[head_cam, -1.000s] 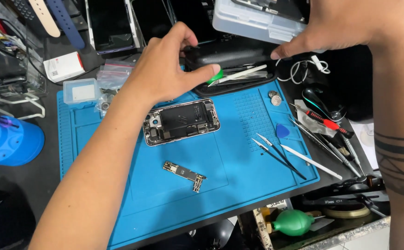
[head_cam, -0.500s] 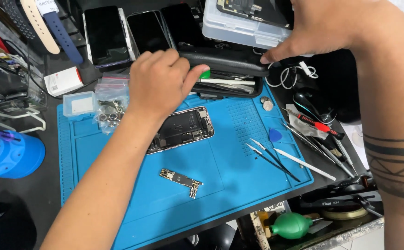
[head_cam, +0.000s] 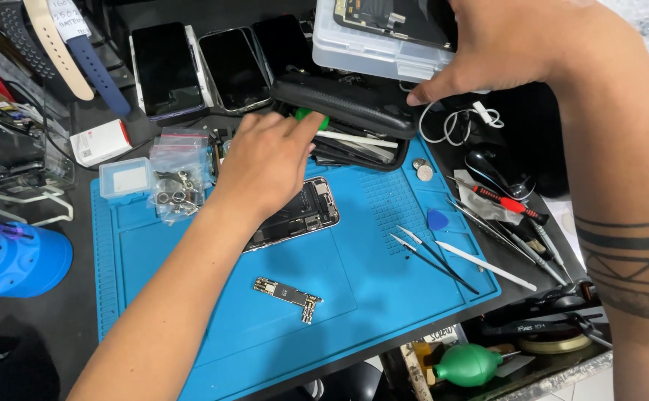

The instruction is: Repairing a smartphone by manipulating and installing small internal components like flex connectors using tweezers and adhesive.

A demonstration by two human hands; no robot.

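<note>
Reaching further since the earlier frames, the left hand [head_cam: 265, 163] had slid its loosely extended fingers into the black zippered tool case [head_cam: 343, 104] at the blue silicone mat's [head_cam: 190, 312] far edge, touching a green-tipped tool [head_cam: 311, 116], while the right hand [head_cam: 517, 44] pinched the lid open.

1. We see a small circuit board [head_cam: 289, 295] lying alone on the blue mat [head_cam: 384, 297]
2. We see tweezers [head_cam: 432, 258] just beside a blue pick [head_cam: 437, 220]
3. We see three dark phones [head_cam: 228, 67] beyond the mat

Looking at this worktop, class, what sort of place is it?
Probably a phone repair bench: an opened phone body with exposed insides lies on a blue rubber work mat, beside thin metal tweezers.
</note>
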